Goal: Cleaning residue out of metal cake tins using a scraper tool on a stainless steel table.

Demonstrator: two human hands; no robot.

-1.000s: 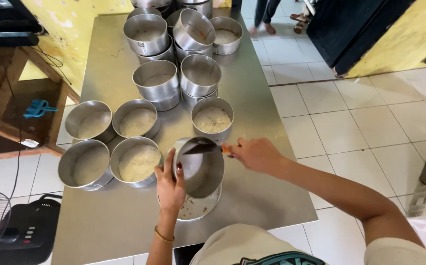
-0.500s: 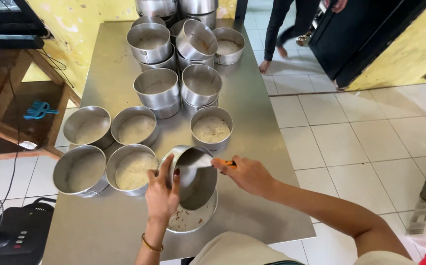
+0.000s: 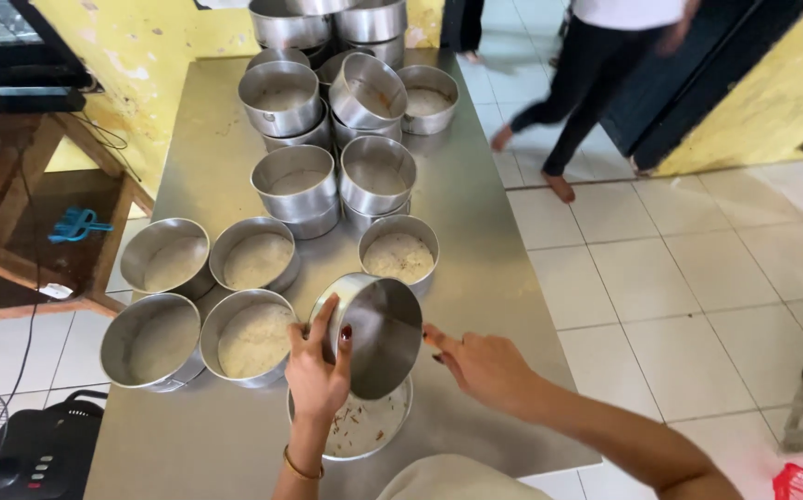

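Fingers (image 3: 327, 319) of left hand (image 3: 316, 370) clasp tilted tin (image 3: 378, 333); right hand (image 3: 480, 366) seemingly loose, empty.

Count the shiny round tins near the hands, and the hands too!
Near tins standing on the table: 5
Tilted tin held up: 1
Flat tin under it: 1
Hands, left hand and right hand: 2
Total: 9
The stacked tins farther back hide each other, so they are not counted.

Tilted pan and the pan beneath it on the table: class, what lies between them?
Nothing: in the head view the tilted pan, gripped by the left hand, hangs directly above the flat pan.
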